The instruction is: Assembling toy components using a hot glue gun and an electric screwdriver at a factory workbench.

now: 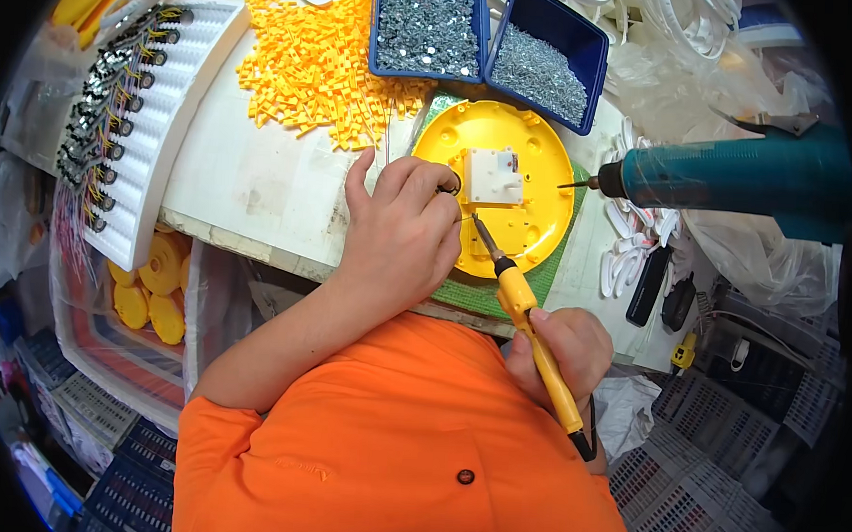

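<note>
My right hand (565,353) grips a yellow soldering iron (515,294) like a pen. Its metal tip points up and left, onto or just above a round yellow plastic shell (552,219), below a white boxy module (492,177) in the shell's middle. My left hand (404,222) rests over the shell's left side, fingers curled and closed. A small dark round part (450,183) shows at its fingertips, mostly hidden by them. A thin wire (464,218) runs from the fingers toward the iron's tip. Under the shell lies a green mat (486,301).
A teal power screwdriver (734,175) points in from the right, its bit over the shell's rim. Two blue bins (427,74) of screws and a heap of small yellow parts (311,61) lie behind. A white ribbed tray (182,94) of wired black parts stands left.
</note>
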A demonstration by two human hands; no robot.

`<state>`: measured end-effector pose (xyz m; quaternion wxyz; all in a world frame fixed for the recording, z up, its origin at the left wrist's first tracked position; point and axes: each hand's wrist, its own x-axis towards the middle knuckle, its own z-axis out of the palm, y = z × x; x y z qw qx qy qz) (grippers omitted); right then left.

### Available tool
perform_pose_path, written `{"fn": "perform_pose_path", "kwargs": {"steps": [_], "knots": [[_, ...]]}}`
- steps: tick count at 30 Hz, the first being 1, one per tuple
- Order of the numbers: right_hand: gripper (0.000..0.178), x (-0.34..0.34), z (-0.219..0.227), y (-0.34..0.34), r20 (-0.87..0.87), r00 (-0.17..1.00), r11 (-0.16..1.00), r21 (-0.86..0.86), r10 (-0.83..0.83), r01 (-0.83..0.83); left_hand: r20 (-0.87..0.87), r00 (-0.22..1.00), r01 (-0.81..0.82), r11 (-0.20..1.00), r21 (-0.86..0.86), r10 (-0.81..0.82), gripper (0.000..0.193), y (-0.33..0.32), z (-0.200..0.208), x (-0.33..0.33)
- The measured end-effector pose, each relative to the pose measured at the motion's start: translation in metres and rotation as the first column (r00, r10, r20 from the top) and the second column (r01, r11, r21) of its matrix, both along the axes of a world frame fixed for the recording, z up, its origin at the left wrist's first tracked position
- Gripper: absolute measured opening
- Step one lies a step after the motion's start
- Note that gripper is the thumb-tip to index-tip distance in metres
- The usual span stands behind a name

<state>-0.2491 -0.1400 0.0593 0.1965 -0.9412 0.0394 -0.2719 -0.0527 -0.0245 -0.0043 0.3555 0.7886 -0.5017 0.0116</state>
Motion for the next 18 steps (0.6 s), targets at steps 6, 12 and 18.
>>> {"fn": "perform_pose_path", "kwargs": {"steps": [6,12,18], "knots": [[0.040,-0.010,-0.001,-0.006,0.084,0.996,0.999,0.038,-0.011,0.008,0.009,1.000,-0.007,1.000,0.001,0.007,0.010,0.000,0.000,0.000],[0.039,-0.012,0.000,-0.008,0.099,0.993,0.998,0.030,-0.063,0.060,0.004,1.000,0.004,1.000,0.013,-0.004,0.010,-0.001,0.002,0.000],[0.039,-0.017,-0.005,-0.009,0.105,0.990,0.995,0.048,-0.090,0.085,0.036,0.999,0.000,1.000,0.014,-0.001,0.010,-0.001,0.000,-0.001]]}}
